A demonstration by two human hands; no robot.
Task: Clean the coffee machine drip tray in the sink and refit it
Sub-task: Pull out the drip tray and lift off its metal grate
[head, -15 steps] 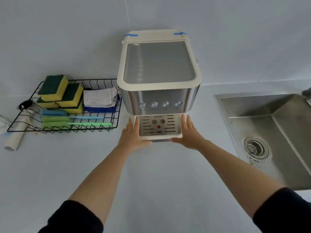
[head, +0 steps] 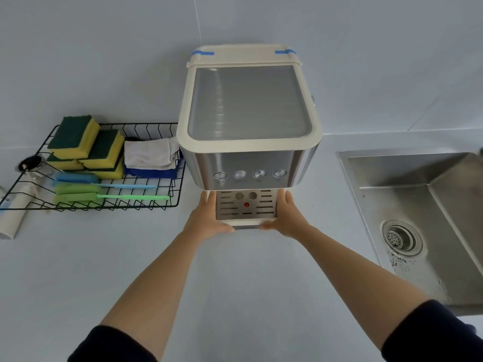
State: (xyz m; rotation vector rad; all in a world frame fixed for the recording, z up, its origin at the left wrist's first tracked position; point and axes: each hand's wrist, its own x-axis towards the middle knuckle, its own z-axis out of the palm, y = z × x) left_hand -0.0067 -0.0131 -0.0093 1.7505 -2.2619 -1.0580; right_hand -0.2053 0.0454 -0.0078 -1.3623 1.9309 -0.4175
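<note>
A: Where are you working?
B: You're in a kitchen, prob. a home one: steel sink w/ drain set in the table, coffee machine, wire rack of sponges & cloths.

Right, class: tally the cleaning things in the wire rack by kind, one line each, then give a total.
Sponges: 4
Brushes: 3
Cloths: 2
Total: 9
</note>
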